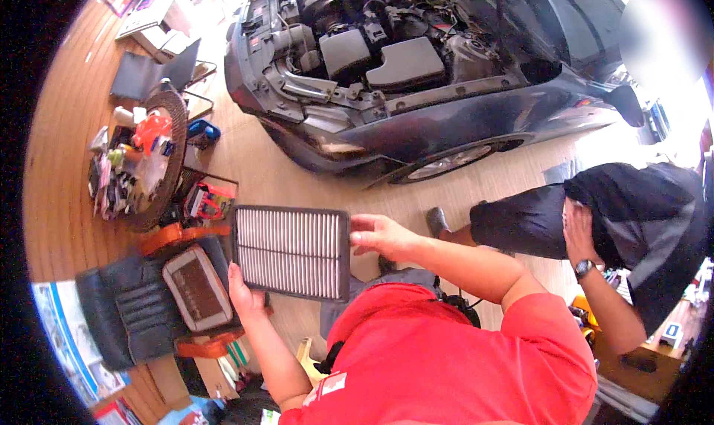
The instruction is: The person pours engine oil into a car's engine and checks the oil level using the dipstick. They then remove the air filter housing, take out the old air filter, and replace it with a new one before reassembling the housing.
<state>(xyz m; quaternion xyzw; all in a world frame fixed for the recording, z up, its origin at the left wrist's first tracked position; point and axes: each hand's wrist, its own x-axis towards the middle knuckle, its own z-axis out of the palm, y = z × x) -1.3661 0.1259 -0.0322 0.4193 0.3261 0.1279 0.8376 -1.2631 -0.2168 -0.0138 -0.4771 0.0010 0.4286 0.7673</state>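
A rectangular pleated air filter (290, 250) with a dark rim and pale pleats is held up between my hands, its pleated face toward me. My left hand (247, 297) grips its lower left corner, the thumb on the rim and the other fingers hidden behind it. At the right edge, my right hand (383, 237) has its fingers against the rim. On the black chair (134, 306) to the left lies another rectangular piece (197, 288), with a light rim and a brown middle, which looks like a dirty filter.
Ahead stands a dark car (446, 120) with its engine bay (372, 49) exposed. A round wicker table (178, 120) heaped with small items is at the left. A person (632, 224) in dark clothes sits at the right, a hand on one leg.
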